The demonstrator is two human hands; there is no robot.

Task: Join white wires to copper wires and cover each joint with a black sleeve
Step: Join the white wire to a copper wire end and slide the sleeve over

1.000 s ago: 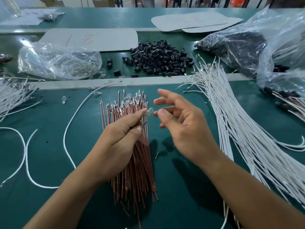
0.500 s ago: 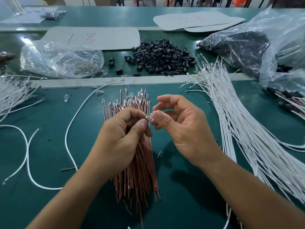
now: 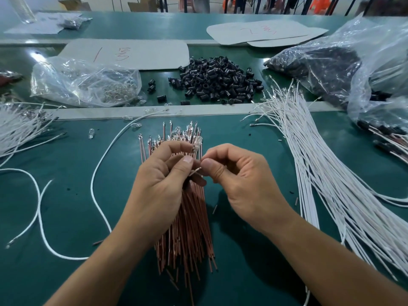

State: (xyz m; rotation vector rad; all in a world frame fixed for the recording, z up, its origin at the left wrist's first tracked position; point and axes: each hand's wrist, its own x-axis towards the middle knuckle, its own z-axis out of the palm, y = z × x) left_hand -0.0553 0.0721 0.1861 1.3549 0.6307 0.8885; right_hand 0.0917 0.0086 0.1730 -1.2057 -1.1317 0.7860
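A bundle of copper wires (image 3: 189,228) lies on the green table, tips pointing away from me. My left hand (image 3: 163,184) hovers over it, pinching a small clear bulb (image 3: 198,142) with thin metal leads between thumb and forefinger. My right hand (image 3: 238,180) is closed beside it, thumb and forefinger pinching the leads (image 3: 195,171) just below the bulb. A large fan of white wires (image 3: 326,184) lies to the right. A pile of black sleeves (image 3: 216,81) sits at the back centre.
A clear bag of small bulbs (image 3: 88,82) lies back left. Big plastic bags of black parts (image 3: 344,62) stand back right. Loose white wires (image 3: 39,208) curl at left, with more at the left edge (image 3: 19,129). Paper sheets (image 3: 132,53) lie behind.
My right hand closed from open fingers onto the bulb's leads. Both hands drew together over the copper bundle, and the bulb now stands above my left fingertips.
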